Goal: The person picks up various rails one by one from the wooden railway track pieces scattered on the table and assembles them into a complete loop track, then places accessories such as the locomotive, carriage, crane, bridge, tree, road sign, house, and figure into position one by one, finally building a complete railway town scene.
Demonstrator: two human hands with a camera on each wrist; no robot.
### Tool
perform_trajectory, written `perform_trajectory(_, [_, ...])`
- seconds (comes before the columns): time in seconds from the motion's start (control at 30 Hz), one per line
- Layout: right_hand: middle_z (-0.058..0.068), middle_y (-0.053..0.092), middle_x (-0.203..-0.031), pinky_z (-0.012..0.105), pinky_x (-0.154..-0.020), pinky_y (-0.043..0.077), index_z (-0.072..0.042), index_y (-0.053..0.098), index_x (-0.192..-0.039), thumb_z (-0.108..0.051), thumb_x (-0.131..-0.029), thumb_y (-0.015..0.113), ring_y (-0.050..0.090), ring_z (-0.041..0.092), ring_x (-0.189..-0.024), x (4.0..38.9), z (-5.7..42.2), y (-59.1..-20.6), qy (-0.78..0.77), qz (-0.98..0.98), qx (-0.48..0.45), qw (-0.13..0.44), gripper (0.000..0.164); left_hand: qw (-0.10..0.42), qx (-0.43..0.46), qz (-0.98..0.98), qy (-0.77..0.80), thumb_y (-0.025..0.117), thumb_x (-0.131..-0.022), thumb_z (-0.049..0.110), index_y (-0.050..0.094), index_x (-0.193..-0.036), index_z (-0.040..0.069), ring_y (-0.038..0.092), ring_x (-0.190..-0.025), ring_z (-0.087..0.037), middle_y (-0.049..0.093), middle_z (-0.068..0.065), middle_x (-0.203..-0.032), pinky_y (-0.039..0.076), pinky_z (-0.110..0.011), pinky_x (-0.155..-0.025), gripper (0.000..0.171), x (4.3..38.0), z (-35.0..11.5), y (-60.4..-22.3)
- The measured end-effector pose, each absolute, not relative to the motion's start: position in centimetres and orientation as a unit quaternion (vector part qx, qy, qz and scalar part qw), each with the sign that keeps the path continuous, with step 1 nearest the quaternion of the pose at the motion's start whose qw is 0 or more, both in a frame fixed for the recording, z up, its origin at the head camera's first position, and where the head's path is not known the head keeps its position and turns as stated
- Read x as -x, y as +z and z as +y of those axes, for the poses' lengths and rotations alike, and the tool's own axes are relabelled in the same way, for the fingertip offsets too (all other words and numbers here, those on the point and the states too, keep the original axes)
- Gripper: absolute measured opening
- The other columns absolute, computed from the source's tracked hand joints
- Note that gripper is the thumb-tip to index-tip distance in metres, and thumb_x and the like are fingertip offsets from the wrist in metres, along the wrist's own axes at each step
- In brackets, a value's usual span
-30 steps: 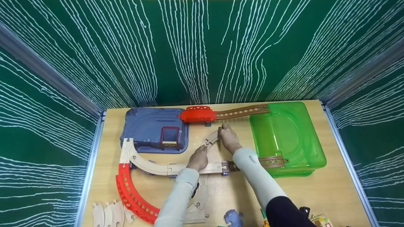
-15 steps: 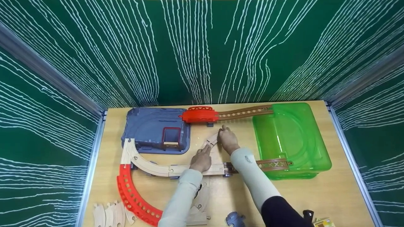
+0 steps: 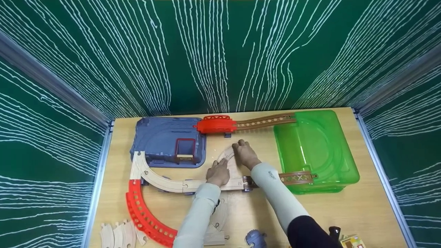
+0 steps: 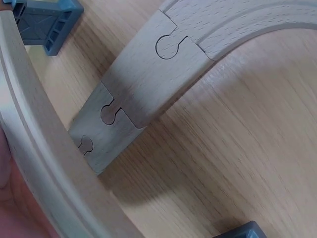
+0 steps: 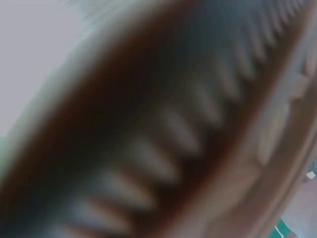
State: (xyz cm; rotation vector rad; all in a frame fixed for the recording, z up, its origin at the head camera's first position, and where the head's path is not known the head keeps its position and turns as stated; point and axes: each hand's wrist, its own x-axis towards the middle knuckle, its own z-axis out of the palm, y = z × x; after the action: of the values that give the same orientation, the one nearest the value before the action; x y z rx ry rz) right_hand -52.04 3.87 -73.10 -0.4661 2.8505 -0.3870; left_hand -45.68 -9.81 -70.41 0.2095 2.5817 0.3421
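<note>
In the head view, a curved wooden train track lies between my hands, beyond the raised wooden track. My right hand grips its far right end with curled fingers. My left hand reaches over the raised track, its fingers laid on the curve's near end. In the left wrist view, the raised track crosses in front, hiding most of that hand. Below it, a curved track joins short straight tracks on the table. A blurred brown track fills the right wrist view.
Behind stand a blue-grey base, a red bridge and a green box. A red curved track runs at the left. Loose wooden tracks and a blue-grey toy piece lie near the front.
The gap in the wooden track between my hands has closed up. My right hand has shifted slightly left, while the left fingers now spread over the joint.
</note>
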Motion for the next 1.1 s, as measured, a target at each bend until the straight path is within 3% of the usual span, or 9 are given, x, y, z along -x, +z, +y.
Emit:
perform_trajectory(0.13, [0.025,0.035,-0.126,0.044,-0.075,0.049,-0.011,0.046,-0.124,0.014,-0.070,0.057,0.041,0.043,-0.105,51.4,3.9,-71.7,-0.144,0.962,0.148,0.179,0.060,0.260,-0.082,0.953,0.129,0.036,-0.093,0.026,0.036,-0.135,0.015,0.031,-0.122,-0.021,0.031,0.004,-0.140,0.039,-0.044,-0.085,0.044,45.4,-10.1,-70.6])
perform_trajectory(0.27, [0.027,0.030,-0.131,0.049,-0.081,0.045,-0.010,0.045,-0.126,0.006,-0.077,0.055,0.037,0.047,-0.109,50.5,4.0,-70.0,-0.191,0.952,0.137,0.199,0.053,0.247,-0.078,0.954,0.148,0.036,-0.093,0.026,0.036,-0.135,0.013,0.031,-0.123,-0.023,0.031,0.001,-0.140,0.036,-0.047,-0.089,0.044,44.6,-10.9,-70.2])
perform_trajectory(0.47, [0.026,0.035,-0.128,0.047,-0.089,0.039,-0.006,0.049,-0.122,0.011,-0.073,0.048,0.038,0.044,-0.111,49.3,5.0,-67.5,-0.237,0.941,0.160,0.182,0.052,0.212,-0.073,0.953,0.205,0.039,-0.092,0.024,0.035,-0.135,0.011,0.036,-0.121,-0.028,0.030,-0.002,-0.141,0.036,-0.047,-0.090,0.045,43.6,-12.3,-68.1])
perform_trajectory(0.7, [0.025,0.045,-0.113,0.043,-0.095,0.035,0.003,0.053,-0.111,0.017,-0.069,0.042,0.044,0.038,-0.108,47.0,6.3,-64.7,-0.318,0.908,0.246,0.117,0.046,0.101,-0.063,0.935,0.334,0.048,-0.088,0.016,0.038,-0.133,0.010,0.035,-0.123,-0.026,0.033,-0.001,-0.139,0.032,-0.040,-0.097,0.046,40.6,-16.0,-65.5])
perform_trajectory(0.93, [0.017,0.049,-0.115,0.041,-0.092,0.039,0.003,0.051,-0.113,0.015,-0.075,0.044,0.048,0.032,-0.106,43.0,8.7,-62.7,-0.399,0.876,0.249,0.110,0.040,-0.002,-0.034,0.903,0.428,0.053,-0.083,0.001,0.048,-0.124,0.005,0.045,-0.112,-0.027,0.044,-0.012,-0.128,0.033,-0.040,-0.097,0.042,35.4,-23.9,-63.6])
perform_trajectory(1.1, [0.013,0.052,-0.114,0.041,-0.089,0.042,0.001,0.052,-0.114,0.013,-0.079,0.047,0.050,0.030,-0.103,39.3,11.9,-61.3,-0.458,0.854,0.226,0.095,0.036,-0.004,0.101,0.923,0.371,0.047,-0.087,0.007,0.042,-0.129,0.010,0.051,-0.095,-0.026,0.047,-0.013,-0.122,0.043,-0.042,-0.082,0.043,32.1,-33.1,-62.8])
